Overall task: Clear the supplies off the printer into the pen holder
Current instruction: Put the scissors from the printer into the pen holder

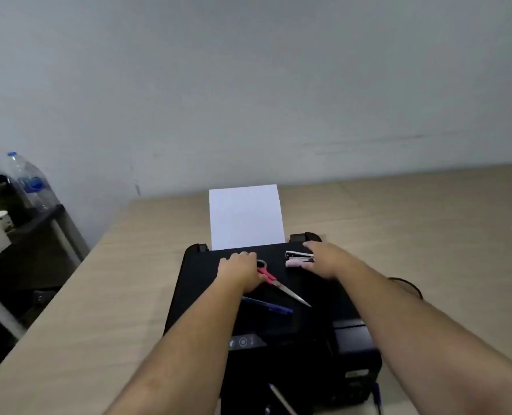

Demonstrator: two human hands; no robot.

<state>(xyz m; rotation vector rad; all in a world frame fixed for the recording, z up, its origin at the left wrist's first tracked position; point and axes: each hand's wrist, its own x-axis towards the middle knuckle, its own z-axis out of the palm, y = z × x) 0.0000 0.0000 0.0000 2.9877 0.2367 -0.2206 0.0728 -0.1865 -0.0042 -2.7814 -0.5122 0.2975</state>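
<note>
A pair of scissors with red plastic handles and steel blades (pixel 274 281) lies on the flat lid of the black printer (pixel 201 277), the blades pointing to the near right. The left hand (pixel 240 269) covers the handle end with the fingers curled down on it; whether they really pinch the handles I cannot tell. Just behind the scissors, to the right, a small stapler with a black-and-white top and a pale pink base (pixel 299 259) rests on the same lid. The right hand (pixel 323 260) is at its right end, the fingers spread and touching it, not closed around it. A dark blue pen (pixel 268 306) lies nearer on the lid, under the left forearm. A white sheet of paper (pixel 245 217) stands in the rear feed. The printer sits on a light wooden table (pixel 413 235).
</note>
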